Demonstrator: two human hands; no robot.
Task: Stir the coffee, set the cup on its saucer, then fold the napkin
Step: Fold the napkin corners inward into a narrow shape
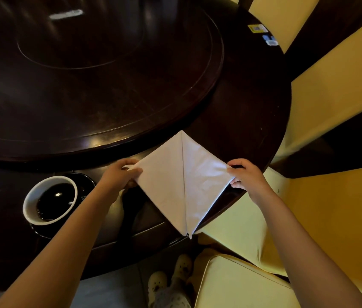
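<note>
A white napkin (184,181) lies folded into a diamond on the dark table's near edge, with a centre seam running from its top point to its bottom point, which hangs past the edge. My left hand (120,174) pinches its left corner. My right hand (245,176) pinches its right corner. To the left stands a white cup (50,200) of dark coffee on a dark saucer (85,182). A small glint shows inside the cup; I cannot tell whether it is a spoon.
The dark round wooden table (253,121) carries a large raised turntable (100,74). Yellow cushioned chairs (331,107) ring the right side, one (237,283) close below the napkin. Two small cards (264,34) lie at the far rim. My feet (171,281) show on the floor.
</note>
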